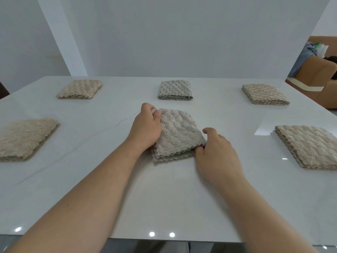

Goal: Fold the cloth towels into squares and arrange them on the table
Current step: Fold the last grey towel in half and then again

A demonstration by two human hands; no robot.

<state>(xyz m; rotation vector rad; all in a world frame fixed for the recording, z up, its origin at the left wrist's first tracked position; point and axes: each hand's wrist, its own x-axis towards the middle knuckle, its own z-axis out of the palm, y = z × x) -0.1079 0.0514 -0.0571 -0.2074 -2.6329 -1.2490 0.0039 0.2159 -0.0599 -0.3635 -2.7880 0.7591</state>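
Note:
A grey textured towel [177, 133] lies folded into a rough square at the middle of the white table [164, 198]. My left hand [145, 127] grips its far left corner, with the fingers curled around the cloth. My right hand [217, 150] pinches its near right corner at the layered edge. Several other folded towels lie spread around it: a beige one at the far left [80, 89], a grey one at the far middle [175, 90], a beige one at the far right [264, 94], one at the left [23, 137] and one at the right [308, 146].
A white wall rises behind the table. A brown sofa [321, 77] with clothes piled on it stands past the table's far right corner. The table's near edge runs just below my forearms.

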